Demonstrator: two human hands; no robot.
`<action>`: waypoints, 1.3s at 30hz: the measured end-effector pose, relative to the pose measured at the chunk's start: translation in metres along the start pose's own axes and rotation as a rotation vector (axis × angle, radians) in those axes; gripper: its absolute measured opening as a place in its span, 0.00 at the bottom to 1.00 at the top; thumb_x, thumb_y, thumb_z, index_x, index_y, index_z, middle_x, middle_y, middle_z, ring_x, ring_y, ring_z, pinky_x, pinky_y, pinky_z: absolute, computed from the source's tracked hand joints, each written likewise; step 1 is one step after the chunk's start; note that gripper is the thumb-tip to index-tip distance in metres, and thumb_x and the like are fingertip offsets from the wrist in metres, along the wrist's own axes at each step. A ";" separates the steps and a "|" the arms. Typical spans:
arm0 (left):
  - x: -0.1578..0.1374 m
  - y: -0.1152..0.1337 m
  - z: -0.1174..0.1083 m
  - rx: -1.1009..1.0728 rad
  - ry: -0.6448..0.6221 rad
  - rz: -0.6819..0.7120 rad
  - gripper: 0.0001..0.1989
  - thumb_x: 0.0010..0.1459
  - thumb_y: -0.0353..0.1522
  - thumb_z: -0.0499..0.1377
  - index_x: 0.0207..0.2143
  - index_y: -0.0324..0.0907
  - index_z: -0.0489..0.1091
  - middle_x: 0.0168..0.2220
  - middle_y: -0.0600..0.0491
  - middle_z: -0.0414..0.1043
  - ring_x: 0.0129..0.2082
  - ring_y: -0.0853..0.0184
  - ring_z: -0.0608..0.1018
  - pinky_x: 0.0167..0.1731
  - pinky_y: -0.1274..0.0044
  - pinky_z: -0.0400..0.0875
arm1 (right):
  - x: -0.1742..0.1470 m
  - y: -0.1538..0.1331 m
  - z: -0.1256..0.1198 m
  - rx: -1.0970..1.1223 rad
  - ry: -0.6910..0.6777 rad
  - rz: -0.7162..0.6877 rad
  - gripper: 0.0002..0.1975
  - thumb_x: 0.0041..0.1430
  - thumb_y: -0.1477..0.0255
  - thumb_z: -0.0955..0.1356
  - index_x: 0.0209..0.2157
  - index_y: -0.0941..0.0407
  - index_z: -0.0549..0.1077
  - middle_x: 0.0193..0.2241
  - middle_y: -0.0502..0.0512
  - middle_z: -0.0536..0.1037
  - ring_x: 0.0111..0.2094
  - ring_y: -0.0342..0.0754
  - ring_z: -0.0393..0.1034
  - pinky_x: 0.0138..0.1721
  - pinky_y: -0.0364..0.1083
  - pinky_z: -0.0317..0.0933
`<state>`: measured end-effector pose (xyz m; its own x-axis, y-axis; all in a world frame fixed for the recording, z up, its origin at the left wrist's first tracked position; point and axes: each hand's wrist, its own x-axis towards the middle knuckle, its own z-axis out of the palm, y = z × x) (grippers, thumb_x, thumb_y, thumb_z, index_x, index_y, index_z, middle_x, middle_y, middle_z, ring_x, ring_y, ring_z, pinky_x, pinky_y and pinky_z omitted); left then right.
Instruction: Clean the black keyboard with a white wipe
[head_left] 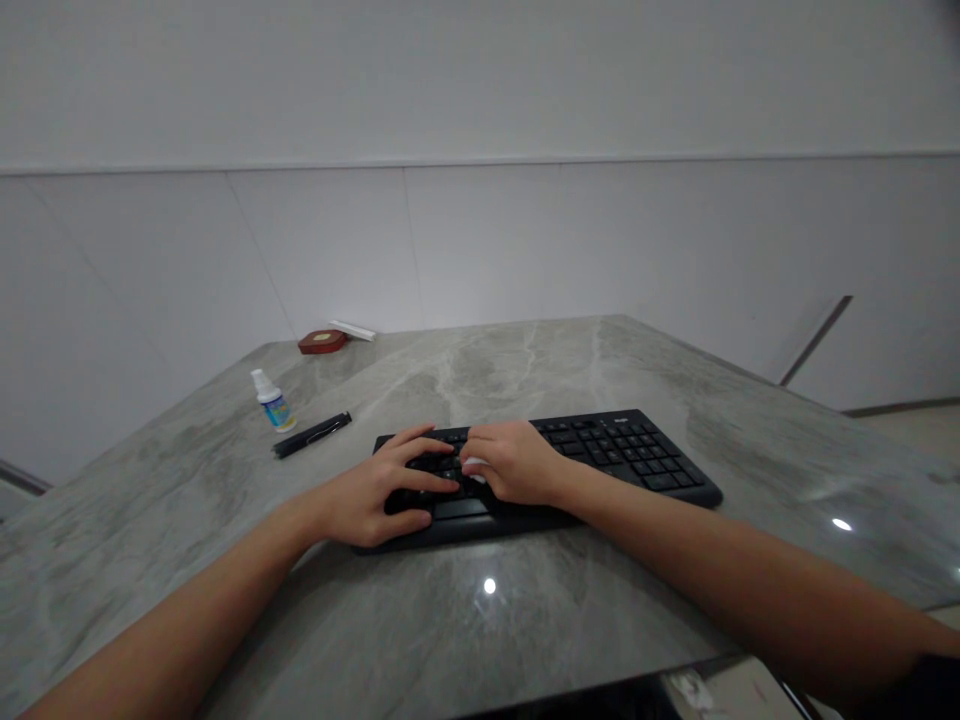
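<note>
A black computer keyboard (pixel 600 450) lies slightly slanted across the marble-patterned table. My left hand (pixel 382 490) rests over its left part, palm down, with the fingers spread across the keys. Just beside it, my right hand (pixel 510 462) is closed above the middle keys. From its curled fingers sticks out a bit of a small white wad (pixel 474 467), like tissue or cloth. Most of that wad is hidden in the hand, and the keys beneath both hands are covered.
Left of the keyboard are a black pen-like object (pixel 312 435) with a clip and a small white spray bottle (pixel 274 402) with a blue label. Farther back, a reddish-brown box (pixel 322 342) and a white strip (pixel 352 330) lie by the wall (pixel 480 250).
</note>
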<state>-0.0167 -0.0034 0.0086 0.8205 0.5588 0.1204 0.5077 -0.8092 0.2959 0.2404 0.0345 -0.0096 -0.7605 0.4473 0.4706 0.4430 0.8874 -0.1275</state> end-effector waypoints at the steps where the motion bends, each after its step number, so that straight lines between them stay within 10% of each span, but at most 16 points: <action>1: 0.000 0.000 0.000 0.004 -0.003 -0.003 0.23 0.60 0.35 0.61 0.58 0.54 0.70 0.66 0.51 0.55 0.69 0.44 0.50 0.64 0.49 0.51 | 0.000 0.002 0.000 -0.007 -0.001 0.021 0.04 0.60 0.76 0.68 0.35 0.58 0.77 0.32 0.54 0.79 0.31 0.46 0.70 0.31 0.44 0.56; 29: 0.001 0.002 -0.002 -0.001 -0.019 0.017 0.24 0.59 0.33 0.62 0.57 0.56 0.70 0.66 0.52 0.56 0.68 0.45 0.53 0.65 0.51 0.51 | -0.003 -0.012 0.005 0.113 0.017 -0.240 0.07 0.62 0.74 0.66 0.33 0.58 0.76 0.30 0.54 0.78 0.32 0.46 0.72 0.33 0.43 0.61; 39: 0.001 0.003 -0.004 -0.016 -0.017 0.007 0.24 0.59 0.33 0.62 0.58 0.54 0.69 0.66 0.51 0.56 0.68 0.45 0.53 0.65 0.51 0.52 | -0.001 -0.008 0.003 0.141 -0.022 -0.135 0.05 0.62 0.76 0.67 0.33 0.57 0.75 0.32 0.53 0.79 0.33 0.45 0.72 0.35 0.43 0.61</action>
<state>-0.0147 -0.0047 0.0131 0.8282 0.5502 0.1066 0.4979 -0.8097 0.3106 0.2360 0.0269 -0.0118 -0.8196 0.3242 0.4723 0.2669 0.9456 -0.1860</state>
